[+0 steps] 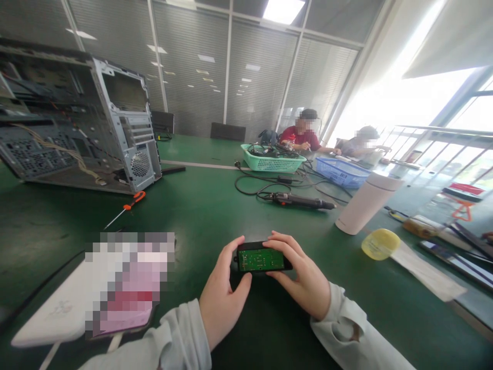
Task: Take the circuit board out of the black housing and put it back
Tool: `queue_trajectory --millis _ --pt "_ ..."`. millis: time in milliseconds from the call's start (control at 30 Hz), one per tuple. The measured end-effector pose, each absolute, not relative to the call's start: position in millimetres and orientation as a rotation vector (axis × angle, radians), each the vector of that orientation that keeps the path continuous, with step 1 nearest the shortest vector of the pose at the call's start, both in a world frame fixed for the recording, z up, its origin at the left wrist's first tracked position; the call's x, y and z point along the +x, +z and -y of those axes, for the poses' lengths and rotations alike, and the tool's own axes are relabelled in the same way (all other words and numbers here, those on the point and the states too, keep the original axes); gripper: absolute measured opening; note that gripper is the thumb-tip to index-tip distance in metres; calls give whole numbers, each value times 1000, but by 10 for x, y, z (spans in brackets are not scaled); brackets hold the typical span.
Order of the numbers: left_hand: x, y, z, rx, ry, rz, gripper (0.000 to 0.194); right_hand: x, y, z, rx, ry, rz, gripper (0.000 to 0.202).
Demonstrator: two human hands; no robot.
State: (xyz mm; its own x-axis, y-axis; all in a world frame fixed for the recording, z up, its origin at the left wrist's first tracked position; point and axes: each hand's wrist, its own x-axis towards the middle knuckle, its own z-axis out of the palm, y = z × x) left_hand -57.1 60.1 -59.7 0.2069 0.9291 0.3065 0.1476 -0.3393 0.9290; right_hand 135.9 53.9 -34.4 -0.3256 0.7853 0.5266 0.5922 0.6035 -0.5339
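Note:
A green circuit board (256,260) sits in a small black plastic housing, its soldered face turned up towards me. My left hand (223,293) grips the left end, index finger along the far edge and thumb along the near one. My right hand (304,272) is wrapped round the right end, with fingers over the far edge and the thumb below. A small black tab sticks out at the left end of the housing. The underside is hidden, and I cannot tell whether it rests on the green table (200,216).
An opened computer case (140,128) stands left, with an orange-handled screwdriver (129,205) before it. A pinkish phone (131,303) and white power bank (57,308) lie nearer. A corded electric screwdriver (300,200), green basket (273,163), blue basket (341,172) and tumbler (367,203) occupy the right; two people sit beyond.

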Motion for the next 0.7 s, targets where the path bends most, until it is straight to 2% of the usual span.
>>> queue_trajectory --millis 133,267,367,433,567,700 --pt "-574 -522 -591 1631 1179 -1046 47 1360 -297 -523 -1136 500 1934 35" --pt "-581 -447 -591 1531 1126 -1073 42 1359 -245 -498 -1143 828 1747 39" --pt "-583 -378 -584 1543 1049 -1038 28 1363 -216 -497 -1139 1121 1547 36" --pt "-582 -330 -575 1552 999 -1016 22 1367 -207 -499 -1134 1356 1462 43" --pt "-582 -273 -563 1508 915 -1034 39 1359 -221 -483 -1074 1818 1337 55" --pt "-586 -306 -567 1467 938 -1058 50 1338 -298 -469 -1002 2231 1132 52"
